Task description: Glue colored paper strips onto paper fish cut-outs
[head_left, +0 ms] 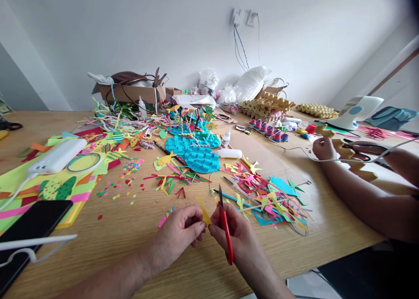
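Observation:
My left hand [179, 234] pinches a small yellow paper piece [204, 213] near the front edge of the wooden table [137, 242]. My right hand [238, 232] grips red-handled scissors [225, 229], blades pointing up and away, beside the yellow piece. Both hands meet just above the tabletop. A heap of coloured paper scraps [271, 198] lies right behind my right hand.
Blue woven paper shapes [196, 152] lie mid-table. A black phone [29, 229] and a white power bank [59, 156] sit at left on coloured sheets. Cardboard boxes [131, 91] and egg cartons [266, 103] line the wall. Another person's hands [327, 149] cut cardboard at right.

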`<act>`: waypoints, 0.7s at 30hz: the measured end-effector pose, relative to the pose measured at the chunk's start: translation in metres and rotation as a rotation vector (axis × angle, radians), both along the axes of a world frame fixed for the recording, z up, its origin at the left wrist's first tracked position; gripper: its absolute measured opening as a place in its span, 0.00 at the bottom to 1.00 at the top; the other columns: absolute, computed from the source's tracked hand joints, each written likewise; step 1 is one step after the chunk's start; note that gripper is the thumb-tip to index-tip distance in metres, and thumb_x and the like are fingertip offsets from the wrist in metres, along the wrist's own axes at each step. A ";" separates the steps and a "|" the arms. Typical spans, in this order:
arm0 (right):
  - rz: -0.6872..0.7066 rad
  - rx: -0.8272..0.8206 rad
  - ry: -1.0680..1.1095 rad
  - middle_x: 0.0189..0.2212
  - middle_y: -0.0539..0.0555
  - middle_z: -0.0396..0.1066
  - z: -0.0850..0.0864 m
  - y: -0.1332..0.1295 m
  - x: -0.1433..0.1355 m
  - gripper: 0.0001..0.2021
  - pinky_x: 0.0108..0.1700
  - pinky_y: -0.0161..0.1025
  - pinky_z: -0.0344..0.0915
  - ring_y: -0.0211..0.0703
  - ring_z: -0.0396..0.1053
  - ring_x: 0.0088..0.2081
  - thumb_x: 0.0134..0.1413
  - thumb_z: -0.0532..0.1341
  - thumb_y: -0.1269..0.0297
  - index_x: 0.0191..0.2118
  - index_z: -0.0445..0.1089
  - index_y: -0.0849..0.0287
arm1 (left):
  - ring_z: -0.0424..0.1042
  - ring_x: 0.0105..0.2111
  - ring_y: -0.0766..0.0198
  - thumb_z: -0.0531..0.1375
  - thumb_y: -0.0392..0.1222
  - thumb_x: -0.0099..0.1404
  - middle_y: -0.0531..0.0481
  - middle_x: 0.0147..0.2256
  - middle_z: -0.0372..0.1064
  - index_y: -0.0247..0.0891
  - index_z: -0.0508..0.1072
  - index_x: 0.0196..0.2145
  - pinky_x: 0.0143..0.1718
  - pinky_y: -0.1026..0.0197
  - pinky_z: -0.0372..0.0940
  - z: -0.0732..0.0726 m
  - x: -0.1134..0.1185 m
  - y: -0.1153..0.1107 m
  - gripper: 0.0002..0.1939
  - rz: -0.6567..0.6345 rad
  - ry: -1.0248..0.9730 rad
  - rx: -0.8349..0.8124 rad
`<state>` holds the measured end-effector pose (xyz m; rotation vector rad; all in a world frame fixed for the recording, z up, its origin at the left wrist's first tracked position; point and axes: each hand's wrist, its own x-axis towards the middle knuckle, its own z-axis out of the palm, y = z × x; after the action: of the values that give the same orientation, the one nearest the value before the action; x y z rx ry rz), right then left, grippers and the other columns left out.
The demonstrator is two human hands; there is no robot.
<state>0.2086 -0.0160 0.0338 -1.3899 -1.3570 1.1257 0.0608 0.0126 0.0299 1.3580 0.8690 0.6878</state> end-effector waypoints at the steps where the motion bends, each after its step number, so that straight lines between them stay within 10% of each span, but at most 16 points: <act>1: 0.005 0.001 -0.015 0.22 0.47 0.58 0.000 -0.001 0.001 0.10 0.27 0.33 0.57 0.36 0.58 0.25 0.41 0.60 0.61 0.26 0.57 0.58 | 0.59 0.20 0.70 0.57 0.45 0.54 0.56 0.19 0.60 0.37 0.63 0.23 0.21 0.68 0.56 0.000 0.000 0.001 0.10 0.004 -0.011 -0.007; 21: 0.216 -0.009 -0.552 0.18 0.47 0.57 0.024 -0.019 0.010 0.10 0.23 0.31 0.47 0.33 0.53 0.20 0.51 0.51 0.64 0.21 0.54 0.58 | 0.62 0.25 0.69 0.58 0.45 0.56 0.53 0.24 0.66 0.36 0.68 0.27 0.26 0.68 0.59 0.014 -0.011 0.006 0.09 0.158 -0.147 -0.083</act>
<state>0.2190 -0.0351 0.0576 -1.6646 -1.9297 0.9115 0.0501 0.0189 0.0437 1.1582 0.8825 0.8534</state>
